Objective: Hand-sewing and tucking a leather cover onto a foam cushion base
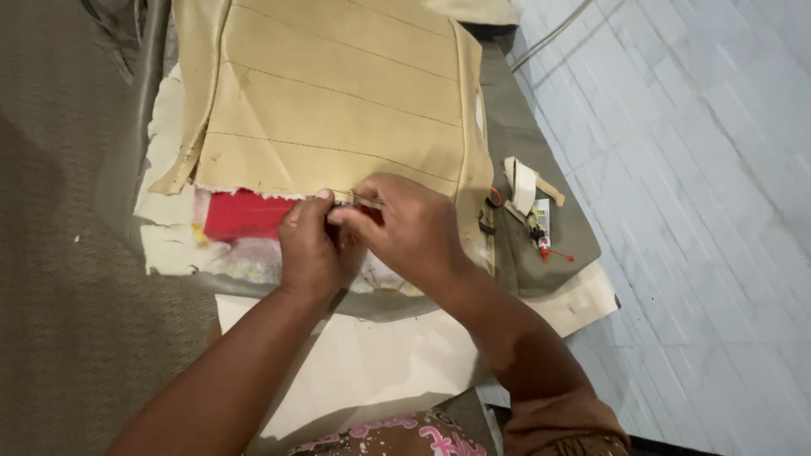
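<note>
A pale tiled floor (693, 169) runs along the right, and grey-brown carpet (59, 279) covers the left. Between them sits a low grey surface (541, 160) carrying a tan stitched cover (338, 93), quilted in slanting seams, spread over white foam padding (169, 211). Below the cover's ragged lower edge a red patch (241, 215) shows against the foam. Both hands meet at that lower edge. The left hand (311, 247) is curled closed, its thumb and forefinger pinching the cover's hem. The right hand (405, 224) is also closed, its fingertips pressed against the left and gripping a small thin tool (359, 199) that lies along the edge; what kind of tool cannot be told. To the right, on the grey surface, lie a strip of white tape (522, 184) and a small tube with a red tip (543, 230), just beside each other and well apart from the hands. A cream sheet (380, 363) lies under the forearms.
</note>
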